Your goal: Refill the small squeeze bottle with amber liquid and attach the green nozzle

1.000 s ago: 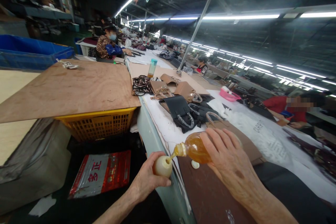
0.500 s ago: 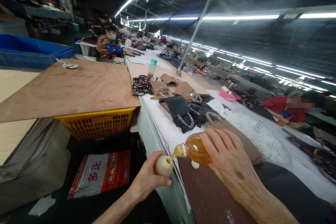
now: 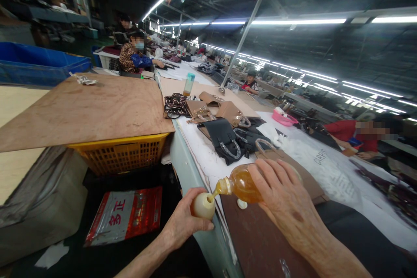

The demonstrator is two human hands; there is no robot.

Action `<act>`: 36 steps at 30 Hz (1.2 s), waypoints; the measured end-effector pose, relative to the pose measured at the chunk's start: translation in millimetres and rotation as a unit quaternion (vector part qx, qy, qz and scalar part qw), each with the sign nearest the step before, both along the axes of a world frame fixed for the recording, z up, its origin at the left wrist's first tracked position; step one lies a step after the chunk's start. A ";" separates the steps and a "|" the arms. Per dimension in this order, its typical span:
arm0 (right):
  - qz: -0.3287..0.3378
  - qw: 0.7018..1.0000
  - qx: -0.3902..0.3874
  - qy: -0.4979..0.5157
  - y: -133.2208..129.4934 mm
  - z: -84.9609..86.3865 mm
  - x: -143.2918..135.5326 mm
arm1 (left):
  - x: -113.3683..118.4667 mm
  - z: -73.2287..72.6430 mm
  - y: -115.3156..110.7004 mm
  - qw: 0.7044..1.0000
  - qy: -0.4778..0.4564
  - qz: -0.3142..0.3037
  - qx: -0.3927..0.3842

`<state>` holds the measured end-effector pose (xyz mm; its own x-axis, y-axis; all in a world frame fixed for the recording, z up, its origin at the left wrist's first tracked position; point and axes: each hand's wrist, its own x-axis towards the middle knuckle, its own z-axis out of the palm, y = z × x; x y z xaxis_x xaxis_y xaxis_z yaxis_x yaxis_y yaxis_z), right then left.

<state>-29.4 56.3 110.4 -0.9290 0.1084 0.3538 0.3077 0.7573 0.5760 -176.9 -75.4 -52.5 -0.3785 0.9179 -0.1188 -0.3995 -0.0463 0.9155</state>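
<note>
Head view, lower center: right hand (image 3: 286, 200) fingers wrap tilted amber bottle (image 3: 243, 184), neck at mouth of small pale bottle (image 3: 202, 206) gripped by left hand (image 3: 180, 221), by table (image 3: 187, 156) edge. Looks like pouring; next move calls for steady tilt, openings lined up.

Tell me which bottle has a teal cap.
The upright bottle beyond the tan bags; the cream bottle in the left hand and the amber-filled bottle in the right hand are uncapped.
</note>
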 end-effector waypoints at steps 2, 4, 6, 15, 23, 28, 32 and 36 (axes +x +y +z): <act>-0.001 1.000 0.002 0.000 0.6 -0.1 -0.8 | 0.0 -0.1 1.0 1.000 -0.003 -0.001 0.003; -0.001 1.000 0.005 0.000 1.4 -0.5 -1.5 | -0.2 -0.8 2.2 1.000 -0.014 -0.005 0.003; -0.002 1.000 0.005 -0.002 1.9 -0.9 -1.7 | -0.3 -2.0 2.7 1.000 -0.022 -0.008 0.005; 0.002 1.000 0.009 0.001 -0.5 0.9 0.5 | 0.4 1.2 2.0 1.000 -0.020 -0.013 -0.002; -0.014 1.000 0.000 -0.012 -0.3 0.7 -0.6 | 0.5 -0.4 1.4 1.000 -0.011 -0.005 0.001; -0.010 1.000 0.005 -0.008 0.0 0.6 -1.6 | 0.7 0.0 2.1 1.000 -0.007 0.001 0.002; -0.015 1.000 0.006 -0.012 1.6 -1.3 -1.0 | 0.9 -2.7 1.3 1.000 -0.006 -0.001 0.004; -0.018 1.000 0.000 -0.014 2.6 -2.4 0.4 | 0.5 -5.2 0.6 1.000 0.011 0.000 0.000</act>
